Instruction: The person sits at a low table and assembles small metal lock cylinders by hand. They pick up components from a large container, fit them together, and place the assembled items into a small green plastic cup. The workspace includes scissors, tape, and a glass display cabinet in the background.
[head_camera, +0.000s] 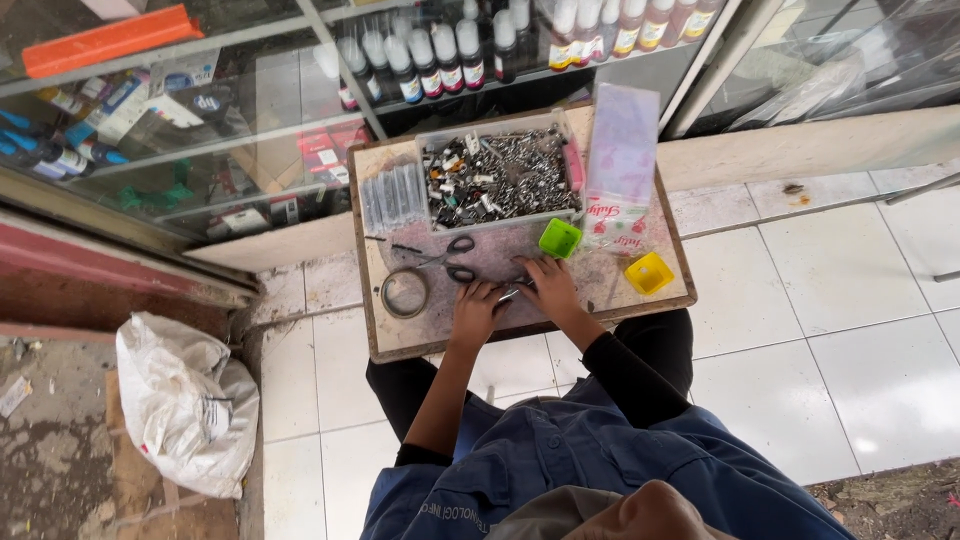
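While the person sits with a worn wooden board (400, 335) across the knees, both hands rest on it side by side. Left hand (477, 305) and right hand (549, 288) close together on a small metal part (509, 294) between them; whether the fingers actually pinch it, I cannot tell from up here. Black-handled scissors (455, 258) lie just beyond the left hand, a tape roll (405, 293) beside them. Further back sits a clear tray of metal hardware (500, 177). A green cup (559, 238) stands near the right hand, a yellow cup (649, 273) off to its right.
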